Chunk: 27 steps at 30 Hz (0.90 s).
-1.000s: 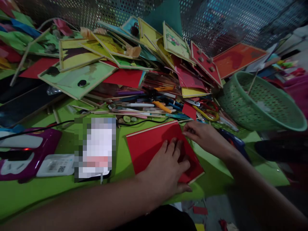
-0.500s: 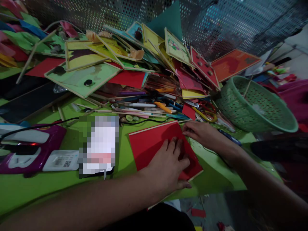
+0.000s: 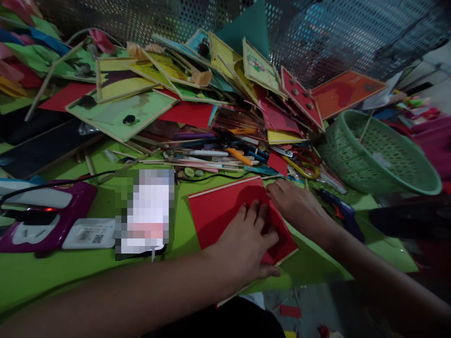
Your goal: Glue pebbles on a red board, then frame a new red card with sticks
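A red card [image 3: 214, 211] with thin pale wooden strips along its top and lower edges lies at the table's front edge. My left hand [image 3: 246, 239] rests flat on it, fingers spread, thumb near the lower right side. At the card's upper right edge, my right hand [image 3: 291, 199] has its fingers curled together and touching the border. Whatever those fingers may pinch is hidden. Just right of that hand lies a dark blue glue gun [image 3: 340, 209] with an orange trigger, partly behind the forearm.
Behind the card is a jumble of pens and sticks [image 3: 211, 157], with scissors [image 3: 305, 166] and a green basket [image 3: 380, 159] to the right. Framed colored pictures [image 3: 123, 115] pile up at the back. A phone [image 3: 150, 211] and a purple power strip [image 3: 79, 197] are left.
My right hand has shifted slightly down along the card's right edge, its forearm lower, so more of the glue gun shows. My left hand and the card have stayed put.
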Motion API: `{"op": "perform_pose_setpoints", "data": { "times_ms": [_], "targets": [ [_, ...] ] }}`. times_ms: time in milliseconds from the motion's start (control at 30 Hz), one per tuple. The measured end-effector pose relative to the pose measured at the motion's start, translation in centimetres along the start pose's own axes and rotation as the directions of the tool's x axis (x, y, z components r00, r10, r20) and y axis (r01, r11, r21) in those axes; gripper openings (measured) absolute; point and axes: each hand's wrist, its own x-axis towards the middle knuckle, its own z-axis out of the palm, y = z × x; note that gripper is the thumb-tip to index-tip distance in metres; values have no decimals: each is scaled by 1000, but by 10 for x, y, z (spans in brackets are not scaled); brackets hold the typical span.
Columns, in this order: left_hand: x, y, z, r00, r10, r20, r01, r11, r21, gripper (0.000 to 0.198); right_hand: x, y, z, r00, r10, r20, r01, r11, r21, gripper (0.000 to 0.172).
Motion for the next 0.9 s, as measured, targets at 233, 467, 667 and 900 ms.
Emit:
{"op": "perform_pose_setpoints", "data": {
  "times_ms": [233, 467, 667, 900],
  "targets": [
    [2, 1, 0, 1000, -13, 23, 12, 1000, 10, 74, 2, 9, 25, 986, 62, -157, -41, 990, 136, 23],
    [4, 2, -2, 999, -30, 36, 30, 1000, 6, 79, 1, 16, 31, 957, 192, -217, -97, 917, 386, 17],
    [3, 0, -3, 999, -32, 33, 32, 999, 3, 78, -1, 25, 21, 974, 187, -130, -72, 795, 602, 18],
    [2, 0, -4, 999, -21, 40, 21, 1000, -4, 72, 4, 25, 15, 982, 189, 16, -148, 713, 685, 14]
  ]
}}
